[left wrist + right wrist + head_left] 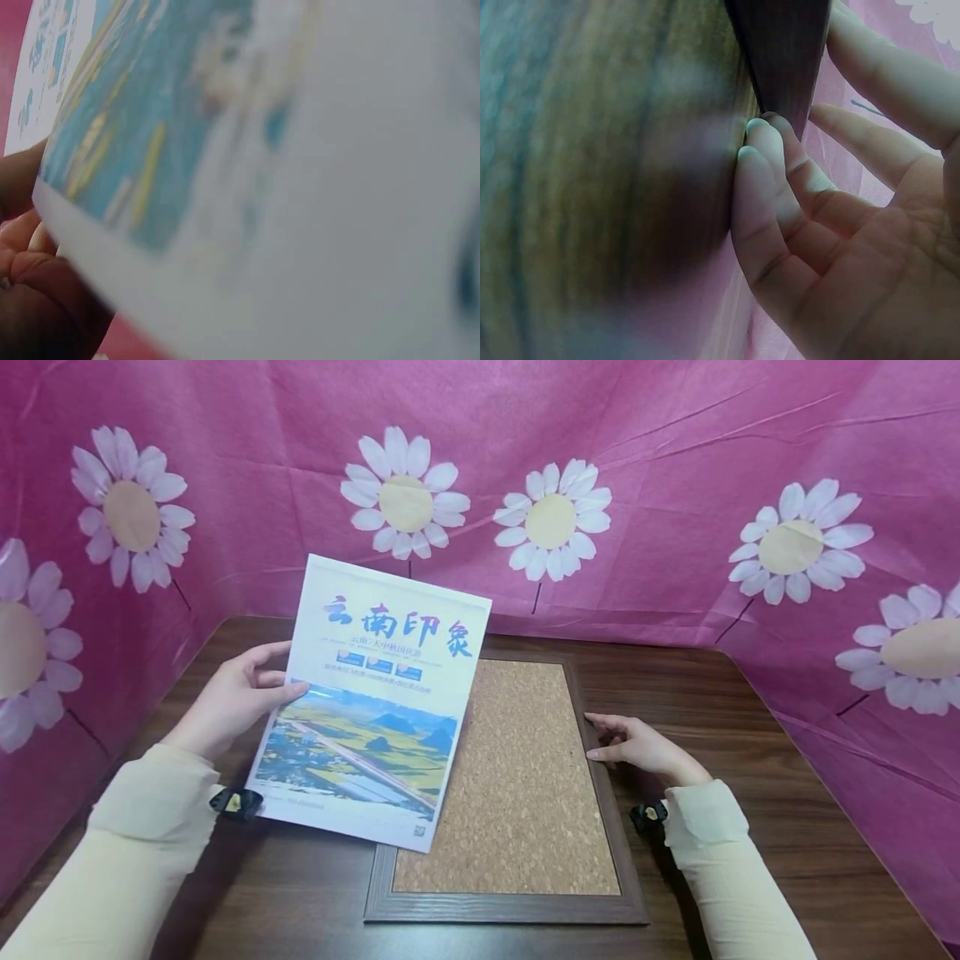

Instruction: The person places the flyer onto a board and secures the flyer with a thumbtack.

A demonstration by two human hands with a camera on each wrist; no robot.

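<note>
My left hand [238,697] pinches the left edge of a white travel poster [356,760], its thumb on the printed front. The poster is tilted and raised, with large blue and purple characters above a landscape picture. It overlaps the left part of a brown-framed cork board [525,793] lying on the table. In the left wrist view the blurred poster [360,187] fills most of the frame beside the fingers. At the board's right side, the fingertips of my right hand [637,747] rest against the frame's outer edge. The right wrist view shows those fingers [757,202] close to the wood surface.
A dark wood-grain table [795,827] lies under the board. Pink cloth [660,435] printed with large white daisies hangs around the back and sides. Small black devices are strapped at the left wrist [236,803] and the right wrist [648,815].
</note>
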